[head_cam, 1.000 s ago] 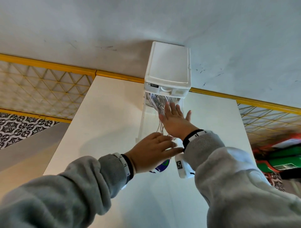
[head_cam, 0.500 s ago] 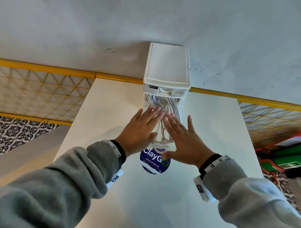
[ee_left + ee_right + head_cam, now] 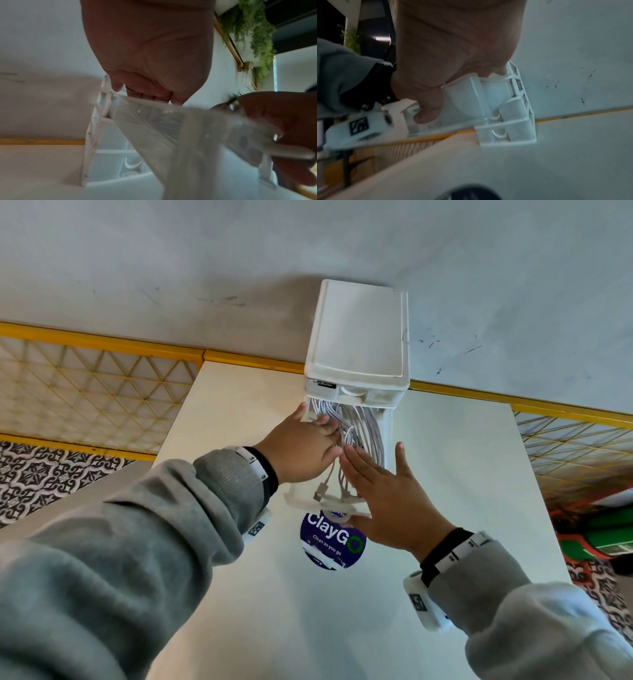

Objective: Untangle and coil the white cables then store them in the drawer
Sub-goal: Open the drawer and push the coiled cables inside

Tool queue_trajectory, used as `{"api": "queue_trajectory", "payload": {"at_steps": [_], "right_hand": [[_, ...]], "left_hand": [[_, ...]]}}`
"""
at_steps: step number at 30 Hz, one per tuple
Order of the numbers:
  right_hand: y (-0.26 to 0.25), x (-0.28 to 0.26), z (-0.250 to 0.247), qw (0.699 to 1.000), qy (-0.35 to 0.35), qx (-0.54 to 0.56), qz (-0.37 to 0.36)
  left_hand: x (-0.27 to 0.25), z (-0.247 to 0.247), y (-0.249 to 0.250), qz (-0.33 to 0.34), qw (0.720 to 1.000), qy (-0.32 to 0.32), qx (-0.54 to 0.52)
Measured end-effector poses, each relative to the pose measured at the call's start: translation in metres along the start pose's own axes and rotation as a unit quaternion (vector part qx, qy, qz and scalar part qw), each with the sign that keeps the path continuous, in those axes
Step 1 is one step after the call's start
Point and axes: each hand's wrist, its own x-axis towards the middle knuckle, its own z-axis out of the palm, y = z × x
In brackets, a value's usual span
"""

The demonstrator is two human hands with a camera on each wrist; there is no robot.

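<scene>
White cables [image 3: 356,436] are seen bunched inside the pulled-out top drawer [image 3: 386,440] of a small white drawer unit [image 3: 358,337], which is set on the white tabletop [image 3: 462,474] against the wall [image 3: 171,261]. The left hand [image 3: 301,446] is laid over the drawer's left side, fingers curled down into the cables; whether a cable is actually pinched cannot be told, since the fingertips are hidden among the strands. The right hand [image 3: 387,498] is held flat over the drawer's front part, fingers straight and spread, thumb under the front edge; contact with the cables is likely but partly hidden by the hand itself. A connector end [image 3: 321,491] is seen lying near the drawer front. A round purple sticker [image 3: 332,542] reading "ClayGo" is partly covered by the drawer front. In the left wrist view, the left hand [image 3: 147,54] fills the top, fingertips tucked behind the translucent drawer wall [image 3: 171,135], blurred. In the right wrist view, the right hand [image 3: 453,51] is seen over the drawer [image 3: 464,102], thumb at the front panel, finger ends cut off behind the plastic; lower drawers are only dimly made out. Grey sleeves [image 3: 120,542] cover both forearms.
</scene>
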Motion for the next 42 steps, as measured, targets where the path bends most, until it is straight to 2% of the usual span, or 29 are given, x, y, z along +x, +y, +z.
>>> {"api": "queue_trajectory", "payload": {"at_steps": [2,6,9,11,13,14,16,18,20,21,23,25,27,30,32,36,37,42], "right_hand": [[0.005,0.006,-0.016,0.999,0.025,0.035,0.006],[0.023,0.025,-0.029,0.996,0.001,0.07,0.05],[0.029,0.042,-0.025,0.995,0.007,0.088,0.04],[0.03,0.054,-0.026,0.995,-0.004,0.097,0.031],[0.034,0.063,-0.027,0.995,0.006,0.09,0.042],[0.036,0.066,-0.027,0.996,0.033,0.066,0.053],[0.041,0.066,-0.026,0.99,0.119,0.001,0.078],[0.044,0.059,-0.016,0.965,0.246,-0.029,0.081],[0.046,0.052,-0.003,0.928,0.367,-0.032,0.054],[0.046,0.051,0.003,0.918,0.395,-0.029,0.035],[0.045,0.051,0.011,0.921,0.387,-0.035,0.011],[0.043,0.055,0.016,0.937,0.346,-0.035,0.011],[0.044,0.058,0.016,0.943,0.331,-0.016,0.012],[0.046,0.056,0.009,0.936,0.349,0.002,0.033],[0.049,0.054,0.001,0.932,0.356,-0.025,0.069],[0.068,0.067,-0.013,0.945,0.288,-0.003,0.158],[0.073,0.072,-0.012,0.941,0.292,0.007,0.169],[0.079,0.094,0.004,0.908,0.37,-0.018,0.193]], "left_hand": [[0.002,-0.008,-0.005,0.002,0.999,0.033,-0.02],[0.006,-0.014,-0.007,0.016,0.996,0.075,-0.047],[0.007,-0.003,-0.006,0.039,0.99,0.126,-0.042],[0.008,0.006,-0.006,0.053,0.993,0.102,-0.011],[0.011,0.015,-0.008,0.031,0.996,0.079,0.015],[0.011,0.016,-0.01,0.02,0.994,0.107,0.025],[0.012,0.013,-0.018,0.004,0.976,0.209,0.06],[0.012,0.012,-0.027,0.005,0.953,0.289,0.086],[0.014,0.014,-0.032,0.075,0.931,0.342,0.103],[0.014,0.017,-0.032,0.109,0.923,0.351,0.116],[0.016,0.026,-0.031,0.126,0.929,0.324,0.125],[0.018,0.031,-0.031,0.091,0.949,0.288,0.095],[0.019,0.036,-0.034,0.076,0.954,0.28,0.078],[0.019,0.037,-0.035,0.067,0.934,0.338,0.092],[0.021,0.029,-0.034,0.041,0.922,0.373,0.097],[0.033,0.017,-0.042,-0.033,0.938,0.338,0.065],[0.038,0.019,-0.045,-0.038,0.938,0.34,0.058],[0.064,0.031,-0.049,-0.047,0.895,0.44,0.055]]}}
